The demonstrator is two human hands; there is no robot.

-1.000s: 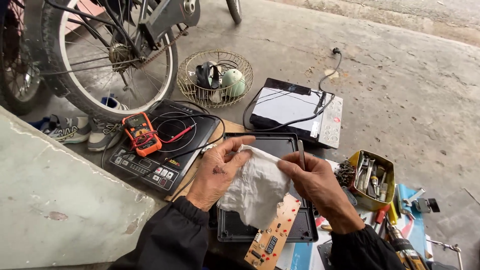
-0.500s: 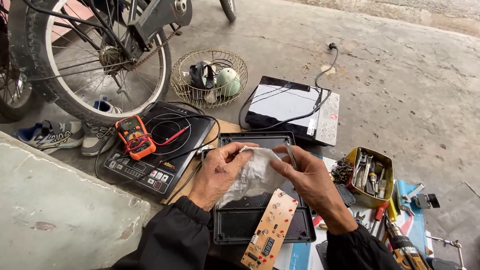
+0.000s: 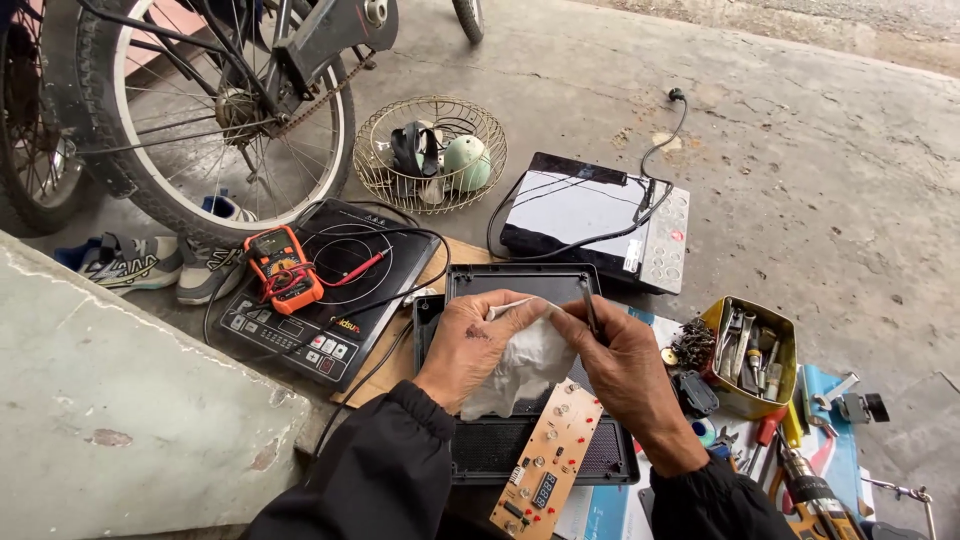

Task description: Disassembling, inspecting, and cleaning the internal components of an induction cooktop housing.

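Note:
My left hand [image 3: 470,345] and my right hand [image 3: 622,370] meet over a black plastic cooker housing [image 3: 520,285], both pinching a crumpled white cloth [image 3: 520,365]. The right hand also holds a thin dark tool [image 3: 590,310] between its fingers, upright against the cloth. A tan circuit board [image 3: 545,465] with buttons and a small display lies tilted on the housing just below my hands.
A black induction cooker [image 3: 330,290] with an orange multimeter [image 3: 283,268] and probe leads lies left. A second cooker [image 3: 600,220] sits behind, a wire fan guard [image 3: 430,155] farther back. Yellow tin of tools [image 3: 750,355], a drill [image 3: 815,500], bicycle wheel [image 3: 210,110], concrete ledge [image 3: 110,410].
The cloth has been gathered smaller between my hands, and both hands have drawn closer together over the housing. The view has shifted slightly.

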